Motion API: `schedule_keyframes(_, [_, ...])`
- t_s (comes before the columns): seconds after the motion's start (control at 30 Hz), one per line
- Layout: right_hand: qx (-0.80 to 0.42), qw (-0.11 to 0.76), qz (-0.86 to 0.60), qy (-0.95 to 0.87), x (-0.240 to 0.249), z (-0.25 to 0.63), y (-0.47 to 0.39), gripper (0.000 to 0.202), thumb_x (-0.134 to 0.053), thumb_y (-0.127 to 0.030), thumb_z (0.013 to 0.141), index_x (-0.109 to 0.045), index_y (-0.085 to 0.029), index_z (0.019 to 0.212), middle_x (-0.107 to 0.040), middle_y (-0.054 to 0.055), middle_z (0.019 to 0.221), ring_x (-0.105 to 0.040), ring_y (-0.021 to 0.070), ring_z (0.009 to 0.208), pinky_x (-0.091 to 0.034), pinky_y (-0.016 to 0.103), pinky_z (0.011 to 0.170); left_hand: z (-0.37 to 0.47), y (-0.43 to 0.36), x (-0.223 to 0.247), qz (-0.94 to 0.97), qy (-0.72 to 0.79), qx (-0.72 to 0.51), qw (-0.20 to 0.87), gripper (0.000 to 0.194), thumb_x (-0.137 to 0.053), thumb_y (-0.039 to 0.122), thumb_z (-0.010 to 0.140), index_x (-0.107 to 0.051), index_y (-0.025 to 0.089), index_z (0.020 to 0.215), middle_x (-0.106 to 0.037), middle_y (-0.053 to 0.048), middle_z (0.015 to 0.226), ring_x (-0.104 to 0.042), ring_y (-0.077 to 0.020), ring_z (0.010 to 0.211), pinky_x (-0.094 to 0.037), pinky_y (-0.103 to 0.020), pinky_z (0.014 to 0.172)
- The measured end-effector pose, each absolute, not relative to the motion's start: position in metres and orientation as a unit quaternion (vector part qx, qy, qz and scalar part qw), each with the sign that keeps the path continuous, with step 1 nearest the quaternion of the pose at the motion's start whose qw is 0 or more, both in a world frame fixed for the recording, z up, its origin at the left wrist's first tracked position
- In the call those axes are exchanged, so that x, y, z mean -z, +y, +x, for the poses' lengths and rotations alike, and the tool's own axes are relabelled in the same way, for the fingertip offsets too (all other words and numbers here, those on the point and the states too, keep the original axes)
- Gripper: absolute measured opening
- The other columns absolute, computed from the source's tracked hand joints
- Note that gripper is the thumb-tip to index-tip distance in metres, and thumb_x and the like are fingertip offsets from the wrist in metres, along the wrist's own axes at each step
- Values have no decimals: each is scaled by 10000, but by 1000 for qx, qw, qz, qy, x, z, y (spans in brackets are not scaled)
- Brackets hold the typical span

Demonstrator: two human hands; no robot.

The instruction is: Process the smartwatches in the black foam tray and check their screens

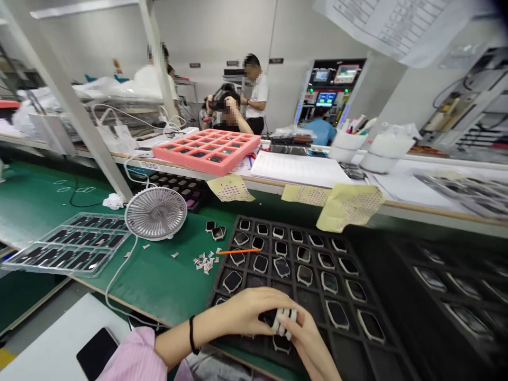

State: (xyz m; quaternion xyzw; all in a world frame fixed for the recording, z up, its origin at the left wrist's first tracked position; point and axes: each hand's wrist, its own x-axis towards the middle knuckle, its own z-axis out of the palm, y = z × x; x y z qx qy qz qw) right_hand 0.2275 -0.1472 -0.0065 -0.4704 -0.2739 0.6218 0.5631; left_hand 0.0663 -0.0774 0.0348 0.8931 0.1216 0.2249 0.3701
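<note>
Over the near part of a black compartment tray (351, 346), my left hand (254, 309) and my right hand (307, 330) meet. Between them they grip a small bunch of pale-rimmed pieces (281, 324) with a dark face, which look like watch cases pressed together; fingers hide much of them. My left fingers curl round the dark side, and my right thumb lies across the pale edges. Watch cases (305, 275) with dark screens sit singly in many tray compartments. One watch case (282, 344) lies just below my hands.
An orange stick (240, 251) lies across the tray's left edge, near small pale tabs (205, 262) and two loose watch cases (218, 232). A fan (156, 213), clear blister trays (71, 243) and a phone (97, 353) are leftward. A shelf above holds a pink foam tray (222, 168).
</note>
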Motion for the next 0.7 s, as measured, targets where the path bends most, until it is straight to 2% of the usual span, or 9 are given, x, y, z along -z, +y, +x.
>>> schedule_keyframes(0.13, [-600,580,-487,-258,-3,245,-148,555,-759,-471,689,-643,-162,1136,-718,128,1046,-682,286,954,-541,430,837,70,-66,-31,898,180,-237,325,533,-665,198,794,-509,201,1304,-617,-95,1255,-570,-217,1157,-446,-339,1009])
schedule_keyframes(0.23, [-505,625,-530,-270,-2,262,-145,642,-621,-562,785,-540,-159,1279,-709,132,1052,-688,264,937,-512,457,889,81,-57,-27,909,229,-212,277,566,-668,136,760,-502,196,1298,-626,-88,1238,-579,-224,1121,-458,-366,979])
schedule_keyframes(0.3, [-416,612,-584,-334,3,270,-143,611,-535,-566,842,-542,-140,1280,-691,143,1074,-662,262,989,-481,450,929,92,-53,-23,922,234,-182,250,581,-664,116,751,-496,199,1301,-626,-83,1237,-582,-231,1113,-458,-380,968])
schedule_keyframes(0.43, [-262,513,-665,-476,22,274,-138,498,-462,-508,894,-630,-143,1188,-642,148,1098,-593,272,1063,-412,443,980,104,-49,-16,936,225,-141,232,538,-700,196,766,-525,189,1275,-642,-93,1213,-603,-249,1090,-472,-381,935])
schedule_keyframes(0.57, [-205,479,-688,-505,40,276,-134,504,-454,-488,894,-585,-162,1256,-629,145,1125,-554,296,1108,-412,452,968,83,-47,-17,935,259,-151,191,529,-682,341,811,-517,209,1296,-647,-88,1164,-605,-228,1038,-476,-357,912])
schedule_keyframes(0.63, [-171,459,-697,-523,41,275,-133,492,-430,-476,906,-591,-158,1245,-631,155,1090,-544,313,1095,-406,487,962,65,-48,-17,937,285,-141,147,552,-644,410,830,-488,240,1331,-612,-97,1218,-577,-243,1083,-449,-395,952])
schedule_keyframes(0.7, [-123,436,-702,-550,33,270,-135,466,-417,-455,917,-605,-158,1223,-610,166,1085,-534,324,1085,-397,525,956,48,-52,-13,945,287,-110,116,563,-578,476,855,-450,277,1366,-528,-98,1351,-496,-274,1221,-361,-470,1045])
